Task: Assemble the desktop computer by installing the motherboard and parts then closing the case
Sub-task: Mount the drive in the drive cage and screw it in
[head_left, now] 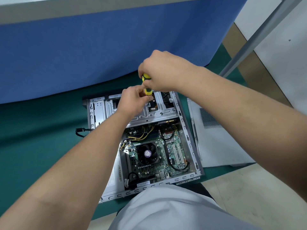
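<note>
Down by my lap, the open computer case point(187, 130) lies flat on the green mat point(41, 138), its thin grey metal walls punched with slots. Inside at the near end sits the green motherboard point(166, 156) with a round black fan point(147, 153) and yellow wires point(141, 136). Farther in, a ribbed silver drive bracket point(156, 112) spans the case. Beside the case's right wall lies the flat side panel point(214, 135) with a dotted vent. Over the bracket, my left hand point(132, 100) pinches the lower end of the yellow-and-black screwdriver point(147, 84), hiding its tip; my right hand point(162, 72) wraps the handle from above. Beyond stands a blue panel point(99, 47).
</note>
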Demonstrator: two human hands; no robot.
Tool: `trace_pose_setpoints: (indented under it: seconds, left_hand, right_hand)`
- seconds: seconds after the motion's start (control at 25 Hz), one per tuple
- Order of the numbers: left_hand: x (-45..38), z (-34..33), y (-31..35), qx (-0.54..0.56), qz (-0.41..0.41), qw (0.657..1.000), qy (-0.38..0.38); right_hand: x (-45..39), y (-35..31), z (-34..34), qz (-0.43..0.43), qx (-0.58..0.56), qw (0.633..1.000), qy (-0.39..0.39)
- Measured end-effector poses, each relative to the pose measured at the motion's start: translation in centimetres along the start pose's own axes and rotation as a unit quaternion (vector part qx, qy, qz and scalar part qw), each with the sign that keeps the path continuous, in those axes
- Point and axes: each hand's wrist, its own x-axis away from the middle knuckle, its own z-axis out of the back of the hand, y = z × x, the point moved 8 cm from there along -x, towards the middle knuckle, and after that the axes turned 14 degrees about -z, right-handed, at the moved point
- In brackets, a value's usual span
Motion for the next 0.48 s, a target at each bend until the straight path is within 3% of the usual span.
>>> trace_pose_setpoints:
  seconds: [0.28, 0.4, 0.48]
  left_hand:
    - [0.4, -0.5, -0.5, 0.021, 0.02, 0.999, -0.016]
    - [1.5, -2.1, -0.8, 0.016, 0.038, 0.997, -0.066]
    - [1.6, -1.8, -0.3, 0.016, 0.017, 0.999, -0.04]
  right_hand:
    - [0.2, -0.1, -0.3, -0.038, -0.023, 0.999, 0.001]
    - [0.8, 1.6, -0.1, -0.055, -0.088, 0.995, -0.006]
    - [1.7, 3.9, 0.3, -0.07, -0.143, 0.987, 0.004]
